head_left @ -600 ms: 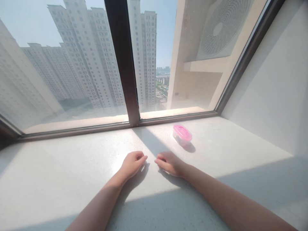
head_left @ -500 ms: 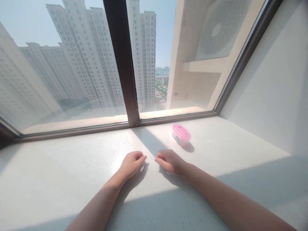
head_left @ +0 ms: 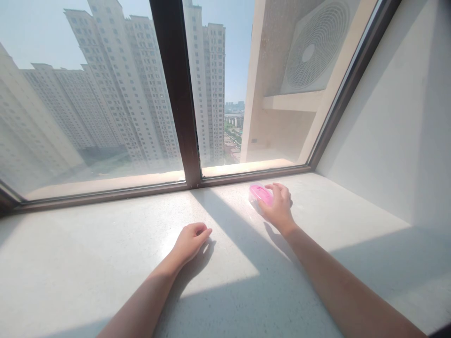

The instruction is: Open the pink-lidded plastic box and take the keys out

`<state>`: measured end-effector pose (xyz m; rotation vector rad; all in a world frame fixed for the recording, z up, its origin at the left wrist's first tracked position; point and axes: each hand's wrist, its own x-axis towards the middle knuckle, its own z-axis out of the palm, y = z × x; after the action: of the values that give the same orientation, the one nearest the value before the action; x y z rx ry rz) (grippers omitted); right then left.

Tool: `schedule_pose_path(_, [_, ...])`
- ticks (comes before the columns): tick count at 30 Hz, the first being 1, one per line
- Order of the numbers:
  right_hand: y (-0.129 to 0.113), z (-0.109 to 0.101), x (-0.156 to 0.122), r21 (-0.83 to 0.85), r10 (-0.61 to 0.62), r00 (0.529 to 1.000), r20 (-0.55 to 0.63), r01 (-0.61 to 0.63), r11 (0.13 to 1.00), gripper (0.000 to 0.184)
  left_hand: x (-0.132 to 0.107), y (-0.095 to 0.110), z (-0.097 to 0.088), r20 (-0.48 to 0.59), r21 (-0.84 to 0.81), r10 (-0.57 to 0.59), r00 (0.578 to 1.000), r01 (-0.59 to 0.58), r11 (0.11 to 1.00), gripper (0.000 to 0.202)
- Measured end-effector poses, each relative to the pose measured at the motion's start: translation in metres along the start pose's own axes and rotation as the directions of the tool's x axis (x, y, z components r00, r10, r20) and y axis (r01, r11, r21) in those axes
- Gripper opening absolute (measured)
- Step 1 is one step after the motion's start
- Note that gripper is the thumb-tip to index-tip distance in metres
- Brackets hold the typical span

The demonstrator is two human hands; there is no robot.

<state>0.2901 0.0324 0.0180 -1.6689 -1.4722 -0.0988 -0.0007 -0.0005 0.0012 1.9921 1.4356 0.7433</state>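
A small plastic food container [head_left: 260, 193] with a pink lid and clear sides rests on the pale windowsill near the window frame. My right hand [head_left: 280, 206] reaches around its right part, thumb on the near side and fingers on the far side. The palm and fingers cover the container's right end. On the sill, lower and to the left, my left hand [head_left: 192, 240] lies loosely curled, with nothing visible in it.
A speckled white windowsill [head_left: 105, 253] spreads beneath both arms, crossed by shadow bands. Behind it stands a window with a dark brown frame [head_left: 192, 173]. A white wall [head_left: 380, 141] bounds the right side. Tall buildings and an air-conditioner unit are outside the glass.
My right hand has moved from beside the left hand, forward and right, onto the pink-lidded container. My left hand stays in place. The view has shifted slightly.
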Motion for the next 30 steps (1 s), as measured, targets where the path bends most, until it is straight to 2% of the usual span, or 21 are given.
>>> schedule_pose_path(4, [0.012,0.008,0.003,-0.006,0.140,0.986,0.096,-0.140,0.990,0.057,0.000,0.000,0.000,-0.005,-0.005,0.002,1.000,-0.002,1.000,0.038])
schedule_pose_path(7, [0.018,0.012,0.004,0.036,0.140,0.979,0.151,-0.147,0.988,0.064,-0.001,0.001,0.000,-0.008,-0.010,0.000,1.000,0.000,1.000,0.038])
schedule_pose_path(11, [0.021,0.015,0.003,0.097,0.055,0.987,0.150,-0.070,0.993,0.068,-0.001,0.003,-0.001,-0.011,-0.011,-0.007,1.000,0.006,1.000,0.039])
schedule_pose_path(15, [0.022,0.016,0.002,0.120,0.021,0.991,0.130,-0.036,0.992,0.067,-0.002,0.003,0.000,-0.019,-0.013,-0.004,1.000,0.003,1.000,0.039])
schedule_pose_path(21, [0.021,0.015,0.003,0.151,-0.037,0.991,0.130,0.017,0.988,0.052,-0.002,0.001,0.000,-0.032,-0.024,0.013,0.999,-0.014,1.000,0.040])
schedule_pose_path(24, [0.015,0.011,0.002,0.188,-0.089,0.989,0.119,0.066,0.980,0.051,-0.001,0.001,0.001,-0.048,-0.038,0.018,0.999,-0.020,0.999,0.039])
schedule_pose_path(27, [0.002,0.004,-0.003,0.273,-0.190,0.967,0.171,0.139,0.952,0.052,-0.001,0.001,0.000,-0.082,-0.053,0.018,0.996,-0.023,0.998,0.036])
schedule_pose_path(30, [-0.017,-0.004,-0.014,0.433,-0.357,0.902,0.244,0.229,0.872,0.049,-0.003,0.001,-0.002,-0.172,-0.103,0.025,0.985,-0.043,0.994,0.031])
